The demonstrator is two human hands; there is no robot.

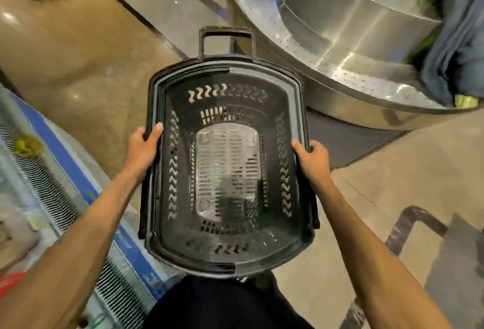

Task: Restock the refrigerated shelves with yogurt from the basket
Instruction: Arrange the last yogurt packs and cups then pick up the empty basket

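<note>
A dark grey plastic shopping basket (262,77) with slotted walls and a pull handle at its far end fills the middle of the head view, held level in front of me over the floor. Its inside is bare; no yogurt shows in it. My left hand (142,149) grips the left rim, thumb over the edge. My right hand (313,157) grips the right rim the same way. The refrigerated case (52,187) with a blue front strip and a vent grille runs along the lower left.
A round stainless-steel display stand (353,40) stands close to the basket's right, with a blue cloth (455,48) and green produce on it. Beige tiled floor (86,53) stretches ahead and to the right. My dark trousers show at the bottom.
</note>
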